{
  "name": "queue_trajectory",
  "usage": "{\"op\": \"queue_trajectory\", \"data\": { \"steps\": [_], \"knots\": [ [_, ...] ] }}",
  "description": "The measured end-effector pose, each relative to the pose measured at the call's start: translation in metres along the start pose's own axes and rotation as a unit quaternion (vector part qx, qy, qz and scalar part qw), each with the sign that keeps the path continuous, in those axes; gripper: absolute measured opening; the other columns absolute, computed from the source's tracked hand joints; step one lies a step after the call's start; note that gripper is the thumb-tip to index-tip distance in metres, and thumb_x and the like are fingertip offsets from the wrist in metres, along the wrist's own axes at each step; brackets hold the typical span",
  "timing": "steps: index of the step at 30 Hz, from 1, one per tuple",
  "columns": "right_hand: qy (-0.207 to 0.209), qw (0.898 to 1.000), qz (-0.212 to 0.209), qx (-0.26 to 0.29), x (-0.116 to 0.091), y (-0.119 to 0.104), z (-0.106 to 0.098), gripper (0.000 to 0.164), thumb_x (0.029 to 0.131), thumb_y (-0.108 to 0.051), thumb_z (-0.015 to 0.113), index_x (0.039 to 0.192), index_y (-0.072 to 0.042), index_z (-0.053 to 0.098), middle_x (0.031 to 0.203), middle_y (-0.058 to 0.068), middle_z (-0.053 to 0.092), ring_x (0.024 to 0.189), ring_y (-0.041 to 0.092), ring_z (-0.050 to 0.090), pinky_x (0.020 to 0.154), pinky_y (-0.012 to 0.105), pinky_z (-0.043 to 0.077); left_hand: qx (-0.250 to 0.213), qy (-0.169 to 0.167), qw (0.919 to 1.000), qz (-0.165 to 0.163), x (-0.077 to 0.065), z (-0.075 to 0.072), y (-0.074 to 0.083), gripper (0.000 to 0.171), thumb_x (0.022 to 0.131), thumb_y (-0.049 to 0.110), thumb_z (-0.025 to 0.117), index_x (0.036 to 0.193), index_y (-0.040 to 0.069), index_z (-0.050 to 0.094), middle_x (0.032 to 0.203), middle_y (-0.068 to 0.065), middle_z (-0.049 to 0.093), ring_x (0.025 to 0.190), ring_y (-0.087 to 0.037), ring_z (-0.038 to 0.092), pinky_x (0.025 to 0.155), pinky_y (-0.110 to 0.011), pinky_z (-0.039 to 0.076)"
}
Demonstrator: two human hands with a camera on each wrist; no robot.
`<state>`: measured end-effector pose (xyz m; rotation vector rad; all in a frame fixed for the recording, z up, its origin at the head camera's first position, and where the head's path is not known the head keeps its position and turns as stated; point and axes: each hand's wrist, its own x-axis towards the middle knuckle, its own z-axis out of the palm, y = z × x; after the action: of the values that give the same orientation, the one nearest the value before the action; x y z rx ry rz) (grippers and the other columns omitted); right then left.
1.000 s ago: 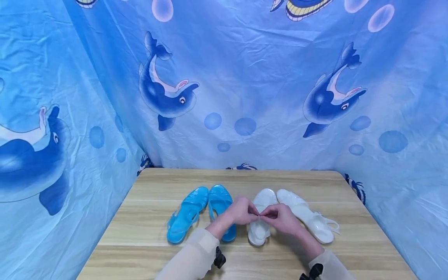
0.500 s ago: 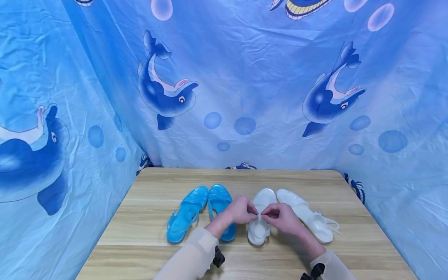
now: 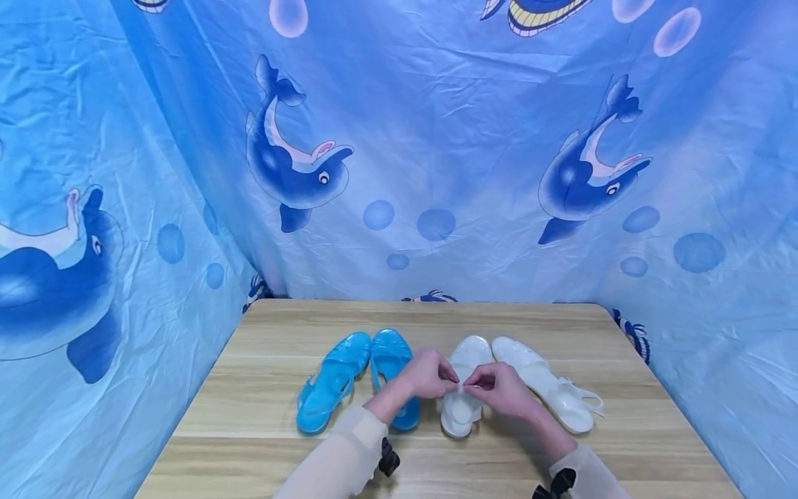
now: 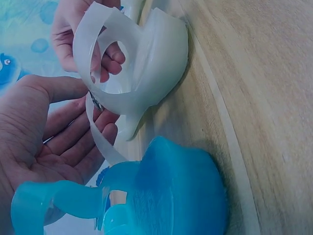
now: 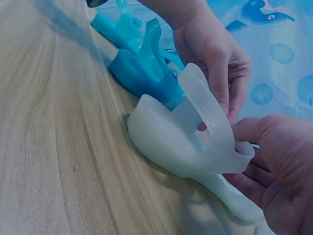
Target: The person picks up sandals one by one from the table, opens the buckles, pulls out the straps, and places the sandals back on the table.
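Observation:
A white jelly sandal [image 3: 460, 416] lies sole down on the wooden table, with both hands over its ankle strap. My left hand [image 3: 427, 376] pinches the strap by its small metal buckle [image 4: 96, 102], thumb against fingertips; a loose strap end [image 4: 101, 142] hangs beneath. My right hand [image 3: 501, 389] pinches the strap from the other side, where it forms a small loop [image 5: 243, 155]. The two sets of fingertips almost meet above the footbed. In the right wrist view, the strap partly covers the left fingertips.
The other white sandal [image 3: 570, 409] lies to the right, angled outward, its strap spread. Two blue jelly sandals [image 3: 324, 402] stand on the left; one is partly under my left forearm. Behind the wooden table [image 3: 249, 457] hangs a dolphin-print curtain [image 3: 399, 138].
The fingertips of both hands move slightly apart, then come close together again at the strap. The sandals stay in place.

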<state>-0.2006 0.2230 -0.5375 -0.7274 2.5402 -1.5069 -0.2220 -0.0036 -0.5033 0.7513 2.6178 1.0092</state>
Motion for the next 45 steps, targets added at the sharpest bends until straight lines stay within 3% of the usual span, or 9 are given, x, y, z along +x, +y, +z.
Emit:
{"op": "queue_trajectory", "data": {
  "steps": [7,15,23,30,45],
  "knots": [
    [-0.006,1.000,-0.001,0.017,0.0048,0.0020,0.0019,0.004,0.097,-0.014,0.079,0.100,-0.012,0.080,0.099,0.006,0.081,0.090,0.002,0.074,0.077,0.022,0.061,-0.001,0.002,1.0000,-0.001,-0.0012,-0.0013,0.0013,0.006,0.090,0.019,0.085,0.091,0.014,0.085,0.085,0.004,0.082,0.073,0.003,0.067,0.066,-0.015,0.055],
    [0.008,1.000,0.006,-0.003,0.0058,0.0035,0.0040,0.006,0.096,-0.020,0.081,0.094,-0.014,0.081,0.095,-0.001,0.081,0.088,0.000,0.073,0.080,0.022,0.061,-0.013,0.000,0.9999,-0.011,-0.0014,-0.0021,0.0036,0.005,0.091,0.019,0.085,0.091,0.014,0.086,0.085,0.005,0.082,0.074,0.002,0.068,0.067,-0.016,0.055],
    [0.023,1.000,0.007,-0.013,0.0022,0.0075,0.0041,0.005,0.096,-0.015,0.080,0.092,-0.018,0.081,0.094,-0.003,0.080,0.087,-0.001,0.072,0.079,0.021,0.059,-0.012,0.003,0.9997,-0.023,-0.0014,-0.0013,0.0030,0.005,0.091,0.020,0.085,0.090,0.015,0.085,0.083,0.006,0.081,0.073,0.001,0.066,0.066,-0.017,0.055],
    [0.020,1.000,-0.010,-0.009,0.0066,0.0040,0.0054,0.006,0.095,-0.017,0.082,0.098,-0.012,0.079,0.098,0.002,0.080,0.094,0.002,0.072,0.084,0.021,0.060,-0.015,0.006,0.9998,-0.015,-0.0005,-0.0017,0.0021,0.006,0.091,0.020,0.085,0.092,0.014,0.085,0.085,0.005,0.082,0.073,0.001,0.068,0.065,-0.017,0.056],
    [0.013,1.000,0.012,-0.008,0.0058,0.0053,0.0043,0.004,0.095,-0.018,0.082,0.095,-0.015,0.079,0.099,-0.001,0.079,0.095,0.005,0.074,0.086,0.022,0.061,-0.032,-0.002,0.9989,-0.035,-0.0030,-0.0043,0.0008,0.008,0.091,0.020,0.085,0.095,0.014,0.085,0.090,0.003,0.082,0.080,-0.003,0.069,0.072,-0.019,0.058]
  ]
}}
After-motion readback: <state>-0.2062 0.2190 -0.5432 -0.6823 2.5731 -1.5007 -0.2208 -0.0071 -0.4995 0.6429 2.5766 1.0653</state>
